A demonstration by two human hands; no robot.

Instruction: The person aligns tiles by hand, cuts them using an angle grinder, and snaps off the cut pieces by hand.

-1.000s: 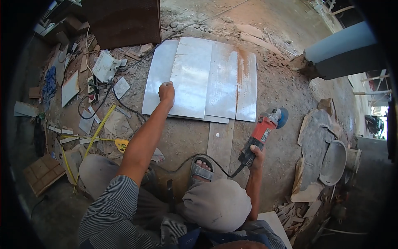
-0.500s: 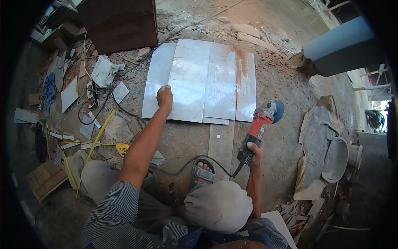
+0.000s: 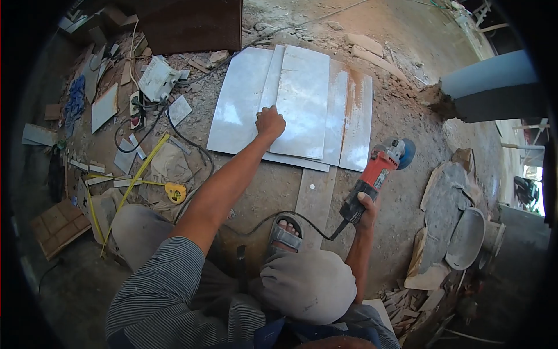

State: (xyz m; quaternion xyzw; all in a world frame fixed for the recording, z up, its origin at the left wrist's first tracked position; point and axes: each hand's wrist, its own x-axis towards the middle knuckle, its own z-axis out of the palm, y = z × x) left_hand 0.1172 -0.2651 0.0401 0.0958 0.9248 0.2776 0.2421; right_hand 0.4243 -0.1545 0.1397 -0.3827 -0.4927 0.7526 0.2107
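Observation:
My left hand (image 3: 271,123) is closed at the left edge of the top tile (image 3: 303,99), a whitish rectangular slab. Beneath it lie more overlapping tiles, one (image 3: 241,99) sticking out on the left and another (image 3: 356,119) with a rusty brown streak on the right. An angle grinder (image 3: 375,174), red and black with a blue-grey disc, is gripped by its black rear body in my right hand (image 3: 366,212). It is held tilted up, right of the tiles, its black cord running back past my sandalled foot.
Left, a yellow tape measure (image 3: 175,192) lies with its blade drawn out, near a power strip (image 3: 136,110) and a white box (image 3: 158,78). A brown panel (image 3: 189,26) stands behind. A column (image 3: 491,87) and broken concrete with a basin (image 3: 467,238) are at right.
My left hand and the top tile have shifted right across the stack, baring more of the tiles on the left. The grinder stays in my right hand; the view has shifted slightly.

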